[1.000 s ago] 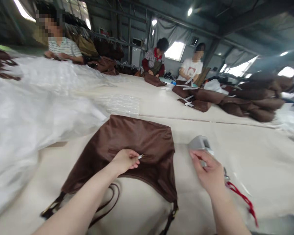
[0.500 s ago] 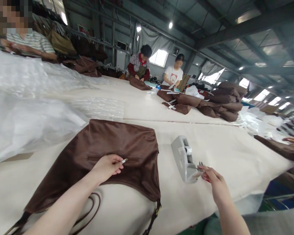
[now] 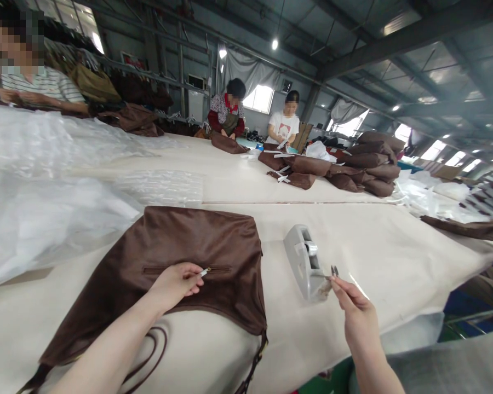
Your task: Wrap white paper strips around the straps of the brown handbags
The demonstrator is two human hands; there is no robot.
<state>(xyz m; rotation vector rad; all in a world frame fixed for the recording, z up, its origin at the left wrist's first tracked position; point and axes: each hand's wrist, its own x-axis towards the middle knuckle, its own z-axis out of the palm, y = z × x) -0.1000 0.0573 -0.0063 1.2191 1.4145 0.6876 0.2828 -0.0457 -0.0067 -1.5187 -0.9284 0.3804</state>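
A dark brown leather shoulder bag (image 3: 197, 235) lies flat on the cream-covered table, its zipped pocket facing up. My left hand (image 3: 175, 287) rests over that pocket, thumb and fingers pinching the zipper pull (image 3: 205, 272), which has a white wrap on it. To the right of the bag stands a grey tape dispenser (image 3: 299, 265) with a roll of clear tape (image 3: 311, 248). Close by its cutting end, my right hand (image 3: 357, 312) grips a small metal tool (image 3: 334, 271) with short tips, perhaps snips; most of it is hidden by the fingers.
Clear plastic bags (image 3: 45, 219) cover the left of the table. Stuffed brown bags (image 3: 365, 164) are piled at the back right. Co-workers stand across the table, and another person's hand holds a brown piece (image 3: 460, 227) at right. The bag's strap (image 3: 252, 361) hangs toward me.
My right hand has shifted slightly left and turned at the dispenser's cutting end. My left hand keeps its pinch on the zipper pull. The whole view has moved a little.
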